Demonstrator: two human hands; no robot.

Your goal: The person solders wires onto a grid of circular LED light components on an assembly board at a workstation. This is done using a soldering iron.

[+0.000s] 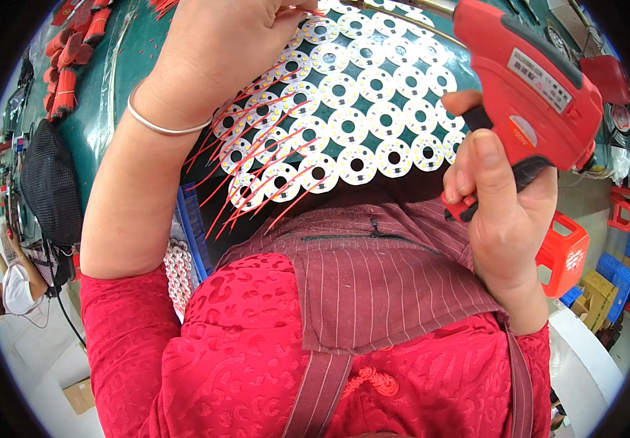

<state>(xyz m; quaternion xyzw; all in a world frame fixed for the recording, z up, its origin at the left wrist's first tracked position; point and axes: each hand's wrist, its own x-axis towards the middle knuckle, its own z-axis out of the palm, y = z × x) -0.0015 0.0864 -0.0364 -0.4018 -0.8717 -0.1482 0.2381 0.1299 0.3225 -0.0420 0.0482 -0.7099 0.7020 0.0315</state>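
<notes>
My right hand (505,197) is wrapped round the handle of a red soldering gun (527,80), with fingers around its trigger area. The gun's metal tube points to the upper left, toward the top edge. At the upper left, my left hand (220,44) is closed in a pinch, a red wire (316,12) showing at its fingertips. Below both hands lies a sheet of round white LED circuit boards (348,125), each with a dark centre hole. Thin red wires (220,212) lie across the boards on the left side and stick out past the near edge.
Bundles of red wire (65,91) lie on the green table (100,120) at the far left. A black mesh-backed seat (51,182) and another person (19,285) are on the left. A blue crate (194,230) stands below the table edge. A red stool (563,252) is at right.
</notes>
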